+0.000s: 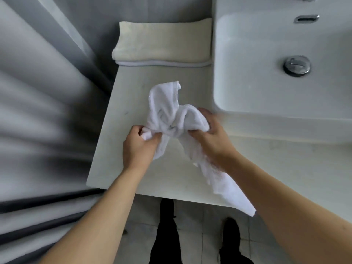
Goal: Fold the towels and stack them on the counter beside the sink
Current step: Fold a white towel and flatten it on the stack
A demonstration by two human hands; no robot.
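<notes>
Both bare forearms reach forward from the bottom of the view, converging toward the middle. The left hand (140, 147) shows its back to the camera, fingers curled under and thumb pressed in — it grips a bunched corner of the white towel (171, 119). The right hand (211, 137) sits just beside it, a little farther forward, wrist angled inward; its fingers wrap over a fold of the same towel while the thumb pinches from the near side. The two hands are close but not touching — cloth bridges them. Below, the person's dark-clad legs stand apart.
</notes>
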